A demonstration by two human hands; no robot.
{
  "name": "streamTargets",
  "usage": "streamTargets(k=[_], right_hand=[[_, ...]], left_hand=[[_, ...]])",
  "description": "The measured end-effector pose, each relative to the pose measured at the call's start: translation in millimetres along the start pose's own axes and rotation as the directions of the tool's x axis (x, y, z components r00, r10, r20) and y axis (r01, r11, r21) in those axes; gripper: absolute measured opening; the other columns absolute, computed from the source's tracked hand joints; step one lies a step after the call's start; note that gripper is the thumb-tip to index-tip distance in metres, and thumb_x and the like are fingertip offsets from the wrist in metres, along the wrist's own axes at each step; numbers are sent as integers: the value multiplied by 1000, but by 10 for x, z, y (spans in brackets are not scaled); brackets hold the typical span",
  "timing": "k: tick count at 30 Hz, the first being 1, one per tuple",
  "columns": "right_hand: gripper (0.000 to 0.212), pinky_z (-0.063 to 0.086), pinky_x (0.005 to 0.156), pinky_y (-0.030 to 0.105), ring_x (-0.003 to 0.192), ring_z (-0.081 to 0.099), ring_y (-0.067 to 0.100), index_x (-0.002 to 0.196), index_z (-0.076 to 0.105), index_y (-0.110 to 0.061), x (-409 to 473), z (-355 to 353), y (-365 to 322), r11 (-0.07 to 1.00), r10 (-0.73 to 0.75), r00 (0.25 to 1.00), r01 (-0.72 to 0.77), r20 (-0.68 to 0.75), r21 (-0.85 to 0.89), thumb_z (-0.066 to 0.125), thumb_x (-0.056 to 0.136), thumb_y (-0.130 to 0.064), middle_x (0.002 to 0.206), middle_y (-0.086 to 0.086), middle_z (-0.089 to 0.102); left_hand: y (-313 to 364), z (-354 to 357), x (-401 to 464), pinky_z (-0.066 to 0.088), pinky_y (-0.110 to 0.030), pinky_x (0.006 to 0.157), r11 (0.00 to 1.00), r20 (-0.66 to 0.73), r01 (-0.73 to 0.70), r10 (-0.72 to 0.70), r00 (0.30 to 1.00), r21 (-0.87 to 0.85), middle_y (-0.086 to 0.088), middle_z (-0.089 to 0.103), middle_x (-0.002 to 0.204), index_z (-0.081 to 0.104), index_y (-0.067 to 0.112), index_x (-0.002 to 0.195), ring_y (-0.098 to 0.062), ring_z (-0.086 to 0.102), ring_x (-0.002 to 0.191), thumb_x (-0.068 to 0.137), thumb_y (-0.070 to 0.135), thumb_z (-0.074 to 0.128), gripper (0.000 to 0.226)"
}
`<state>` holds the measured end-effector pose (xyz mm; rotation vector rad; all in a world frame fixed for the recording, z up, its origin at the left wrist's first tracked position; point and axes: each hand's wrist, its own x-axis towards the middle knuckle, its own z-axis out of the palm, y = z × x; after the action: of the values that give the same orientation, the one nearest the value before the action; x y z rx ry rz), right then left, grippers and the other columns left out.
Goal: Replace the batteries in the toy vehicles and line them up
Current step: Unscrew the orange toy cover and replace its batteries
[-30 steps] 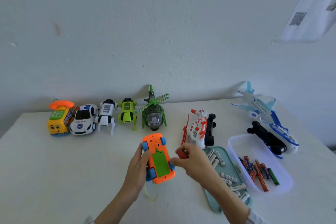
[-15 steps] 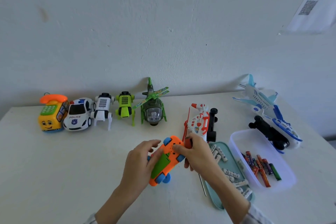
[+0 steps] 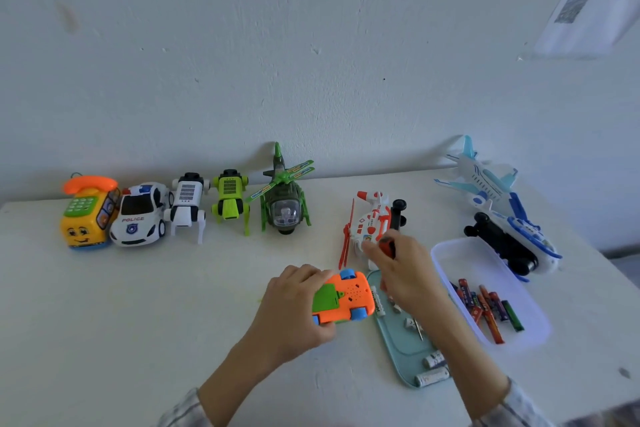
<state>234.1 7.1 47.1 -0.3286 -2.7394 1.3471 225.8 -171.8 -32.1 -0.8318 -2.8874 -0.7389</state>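
Stretched wide under everything: white rectangular table, far edge against a pale wall. Lined up along that far edge, from the left corner inward: yellow plastic telephone car with an orange handset, white police car, white robot dog, lime-green robot dog, dark green helicopter with a clear nose. Near the far right corner lay two blue-and-white toy aeroplanes, one upright, the other tipped with black wheels showing. Just beside them, at the right edge, sat a clear plastic tub of coloured batteries. Mid-table lay a red-and-white helicopter on its side. Toward the near edge rested a pale teal tray with white batteries. Left hand, fingers curled, gripped an orange toy car with blue wheels and a green battery cover, belly up, touching the tray's left rim. Right hand, over the tray, closed around a red-handled screwdriver.
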Motion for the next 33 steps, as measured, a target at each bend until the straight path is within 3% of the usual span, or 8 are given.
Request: streamTargets(k=[3, 6, 11, 17, 23, 28, 33], right_hand=[[44, 33, 51, 27, 51, 40, 19, 72, 51, -1, -17, -120, -45, 997, -74, 991, 69, -115, -48, 54, 93, -40, 55, 1, 46], [52, 45, 55, 36, 54, 52, 24, 74, 55, -8, -58, -148, -10, 994, -81, 985, 69, -153, -81, 47, 88, -57, 60, 6, 60], [40, 36, 43, 19, 40, 46, 5, 71, 49, -3, -154, -118, 61, 988, -85, 968, 112, -237, 105, 57, 91, -37, 62, 19, 61], [40, 40, 44, 36, 39, 48, 8, 70, 45, 1, -228, 8, 159, 946, -95, 936, 191, -339, 263, 61, 91, -27, 59, 27, 53], [48, 43, 43, 37, 44, 53, 22, 66, 46, -3, -272, 57, 187, 930, -128, 905, 252, -406, 268, 52, 81, -48, 51, 16, 55], [48, 45, 43, 38, 45, 58, 12, 68, 47, -2, -291, 79, 220, 928, -121, 902, 251, -414, 276, 52, 83, -47, 51, 17, 55], [32, 47, 45, 39, 46, 60, 9, 70, 49, -3, -302, 94, 249, 931, -83, 901, 223, -426, 290, 60, 90, -24, 53, 18, 57]], left_hand=[[53, 103, 46, 47, -27, 70, 999, -34, -34, 34, 999, 15, 9, 59, 102, 62, 23, 119, -16, 55, 88, 60, 55, 56, 67], [116, 176, 80, 48, -24, 63, 999, -74, -36, 38, 997, 31, 9, 58, 94, 67, 22, 108, -13, 54, 78, 58, 64, 55, 66], [130, 166, 84, 47, -23, 62, 998, -87, -27, 33, 996, 62, 8, 58, 93, 68, 21, 106, -13, 53, 75, 59, 68, 53, 67], [177, 179, 52, 47, -26, 65, 997, -110, -19, 26, 994, 70, 7, 58, 96, 64, 22, 109, -15, 52, 78, 63, 65, 55, 63], [201, 189, 43, 43, -24, 65, 998, -153, -11, 20, 988, 62, 7, 58, 96, 61, 23, 106, -12, 47, 79, 72, 56, 53, 48], [192, 218, 36, 46, -25, 63, 996, -156, -8, 22, 988, 85, 5, 60, 96, 61, 22, 105, -13, 51, 79, 72, 56, 51, 49], [174, 247, 33, 47, -26, 62, 996, -162, -11, 26, 986, 93, 5, 60, 96, 61, 22, 106, -14, 52, 79, 71, 57, 51, 50]])
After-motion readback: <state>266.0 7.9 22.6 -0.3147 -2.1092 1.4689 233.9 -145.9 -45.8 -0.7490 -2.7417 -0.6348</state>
